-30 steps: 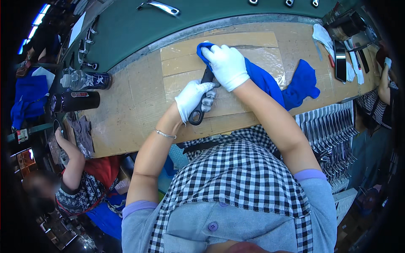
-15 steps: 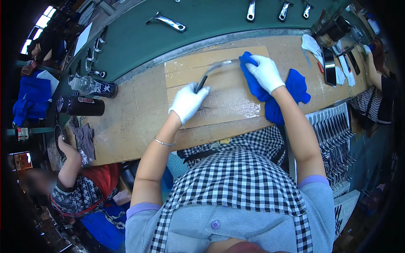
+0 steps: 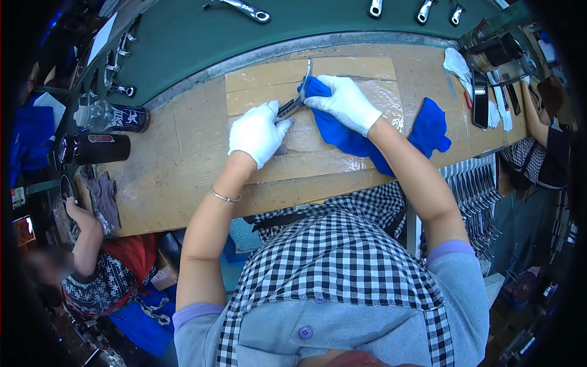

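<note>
A slim, curved, shiny metal piece (image 3: 308, 68) with a dark grip-like part lies across the space between my gloved hands; its exact kind I cannot make out. My left hand (image 3: 260, 133), in a white glove, is closed round its dark lower end. A blue cloth (image 3: 342, 136) is pinched in my right hand (image 3: 344, 105), also white-gloved, and pressed against the metal near its middle. The cloth trails down toward the table's near edge, and another blue bunch (image 3: 430, 127) lies to the right of my forearm. Part of the metal is hidden by fingers and cloth.
Cardboard (image 3: 257, 85) covers the bench under my hands. Beyond is a green surface (image 3: 183, 49) with several shiny metal handles (image 3: 249, 10). Bottles (image 3: 98, 148) stand left; a phone (image 3: 480, 100) lies right. A rack of metal pieces (image 3: 472, 199) stands by my right arm. Co-workers sit both sides.
My right hand has moved left with the blue cloth, along the metal piece toward my left hand. The metal's far end now points away from me instead of rightward. The view has shifted slightly.
</note>
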Available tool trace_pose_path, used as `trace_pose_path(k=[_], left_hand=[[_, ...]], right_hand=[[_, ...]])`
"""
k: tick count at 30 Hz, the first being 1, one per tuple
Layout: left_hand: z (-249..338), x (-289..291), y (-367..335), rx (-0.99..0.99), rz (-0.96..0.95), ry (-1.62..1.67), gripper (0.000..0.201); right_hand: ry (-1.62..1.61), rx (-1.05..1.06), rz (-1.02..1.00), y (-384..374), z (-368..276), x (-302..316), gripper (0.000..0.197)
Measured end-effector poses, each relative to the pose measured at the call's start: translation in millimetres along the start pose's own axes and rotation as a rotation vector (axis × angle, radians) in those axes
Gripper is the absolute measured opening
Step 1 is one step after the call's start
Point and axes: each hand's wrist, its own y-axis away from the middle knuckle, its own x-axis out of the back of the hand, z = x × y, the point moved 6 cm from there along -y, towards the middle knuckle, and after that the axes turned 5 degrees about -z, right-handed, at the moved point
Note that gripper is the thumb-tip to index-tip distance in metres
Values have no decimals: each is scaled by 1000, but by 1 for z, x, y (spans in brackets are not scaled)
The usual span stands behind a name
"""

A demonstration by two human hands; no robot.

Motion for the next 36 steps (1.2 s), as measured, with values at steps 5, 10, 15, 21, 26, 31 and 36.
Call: trace_pose_path(k=[5,10,15,21,26,31,36], left_hand=[[0,3,-1,-37,-15,10,36],[2,7,2,-55,46,17,38],[2,5,4,-49,76,25,38],[1,3,4,-34,33,11,35],[1,3,5,-49,85,36,37],[-1,1,3,-58,35,35,38],[-5,6,0,-27,-33,80,44]], right_hand=[[763,327,-57,1,-27,13,17],[1337,378,235,-13,-73,61,18],[870,244,138,10,-78,15,24],[524,254,583,7,-54,59,15],[-201,-171,22,6,3,10,47],[351,17,18,12,-4,-9,28],[1319,369,-107,-8,-40,31,19]])
